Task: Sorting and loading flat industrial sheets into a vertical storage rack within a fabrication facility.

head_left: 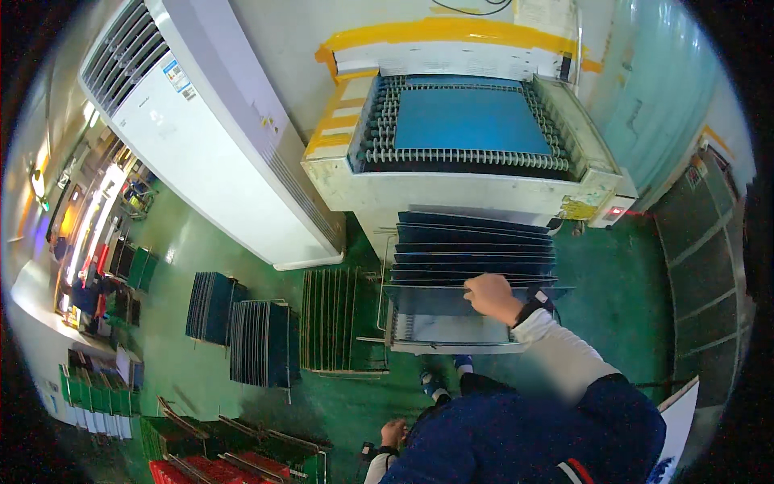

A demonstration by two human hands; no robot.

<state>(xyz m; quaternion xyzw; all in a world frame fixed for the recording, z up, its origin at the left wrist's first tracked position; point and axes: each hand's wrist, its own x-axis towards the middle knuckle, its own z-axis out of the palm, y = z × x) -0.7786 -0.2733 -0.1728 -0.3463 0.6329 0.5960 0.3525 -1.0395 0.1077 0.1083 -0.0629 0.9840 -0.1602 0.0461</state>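
My right hand (492, 297) is closed at the upper edge of the nearest dark blue panel (439, 302), its fingers bent over that edge. Several more dark blue panels (476, 250) stand behind it in a row, spaced apart in a rack with a pale base (455, 329). Low by my side, my left hand (393, 433) is curled closed, and nothing shows in it. A bright blue sheet (472, 121) lies flat on the rollers of a conveyor machine (451, 189) beyond the rack.
A tall white air conditioner (218, 145) stands left of the machine. Racks of upright panels (326, 319) (262, 343) (211, 306) line the green floor on the left. Red and green racks (226, 468) sit at the lower left. A dark framed panel (701, 274) leans at the right.
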